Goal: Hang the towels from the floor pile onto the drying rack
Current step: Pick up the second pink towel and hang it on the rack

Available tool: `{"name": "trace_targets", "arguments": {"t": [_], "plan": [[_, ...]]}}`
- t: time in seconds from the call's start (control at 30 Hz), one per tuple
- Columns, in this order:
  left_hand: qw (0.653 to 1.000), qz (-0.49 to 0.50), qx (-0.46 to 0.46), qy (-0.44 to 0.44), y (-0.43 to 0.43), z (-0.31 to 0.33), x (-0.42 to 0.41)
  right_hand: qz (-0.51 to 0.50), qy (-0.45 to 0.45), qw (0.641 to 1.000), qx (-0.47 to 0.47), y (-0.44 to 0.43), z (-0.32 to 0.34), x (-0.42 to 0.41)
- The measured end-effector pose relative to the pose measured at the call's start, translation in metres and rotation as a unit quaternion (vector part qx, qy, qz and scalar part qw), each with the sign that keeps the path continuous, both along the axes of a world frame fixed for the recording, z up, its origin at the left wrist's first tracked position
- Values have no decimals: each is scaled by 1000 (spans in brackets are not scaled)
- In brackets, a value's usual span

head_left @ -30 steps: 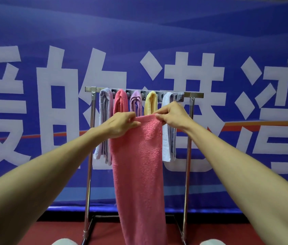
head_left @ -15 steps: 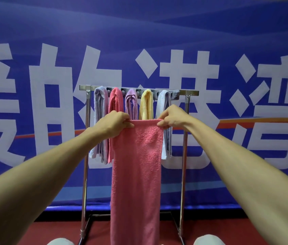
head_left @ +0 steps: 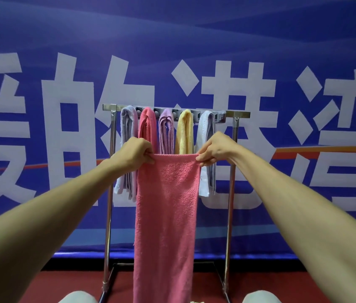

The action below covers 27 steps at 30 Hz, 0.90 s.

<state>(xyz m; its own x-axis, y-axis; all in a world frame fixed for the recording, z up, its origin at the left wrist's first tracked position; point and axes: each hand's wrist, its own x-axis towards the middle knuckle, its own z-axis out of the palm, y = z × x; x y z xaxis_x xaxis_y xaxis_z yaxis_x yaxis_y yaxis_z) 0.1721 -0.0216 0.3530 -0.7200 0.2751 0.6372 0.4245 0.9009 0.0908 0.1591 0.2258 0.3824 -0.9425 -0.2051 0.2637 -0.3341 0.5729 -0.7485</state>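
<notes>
Hanging step: left hand [head_left: 136, 153] and right hand [head_left: 215, 149] pinch the towel's [head_left: 168, 204] top corners in their fingers before the rack [head_left: 241, 114]; next move probably needs lifting and draping it over a free spot

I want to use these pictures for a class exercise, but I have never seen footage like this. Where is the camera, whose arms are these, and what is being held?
There is no machine here. Every picture comes from one camera worn on a person's head, looking forward and down, so the two bare arms are that person's own. The left hand and the right hand each pinch a top corner of a long pink towel, which hangs straight down between them. Behind it stands a metal drying rack. Draped at its top are a lilac towel, a hung pink towel, a purple towel, a yellow towel and a pale towel. A blue banner with white characters fills the background above a red floor.
</notes>
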Motion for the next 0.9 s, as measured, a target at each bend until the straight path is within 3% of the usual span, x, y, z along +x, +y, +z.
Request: {"name": "trace_targets", "arguments": {"t": [0.2,0.37,0.43,0.63,0.77,0.83,0.9], "plan": [[999,4,30,26,-1,-1,-2,-9,-10,999,-36,0,-4,-4],[998,46,28,13,6,-4,-3,-66,144,985,70,-3,-7,-6],[996,46,71,30,9,-2,0,-66,166,981,68,-2,-5,-6],[975,58,211,31,18,5,1,-24,116,991,60,2,-6,-5],[903,-15,430,5,23,-1,-1,29,85,996,-10,4,-6,-1],[890,-28,454,-13,21,-6,0,46,53,997,-31,5,-7,-2],[911,-24,410,-31,19,-10,3,29,62,998,-12,5,-12,-2]]}}
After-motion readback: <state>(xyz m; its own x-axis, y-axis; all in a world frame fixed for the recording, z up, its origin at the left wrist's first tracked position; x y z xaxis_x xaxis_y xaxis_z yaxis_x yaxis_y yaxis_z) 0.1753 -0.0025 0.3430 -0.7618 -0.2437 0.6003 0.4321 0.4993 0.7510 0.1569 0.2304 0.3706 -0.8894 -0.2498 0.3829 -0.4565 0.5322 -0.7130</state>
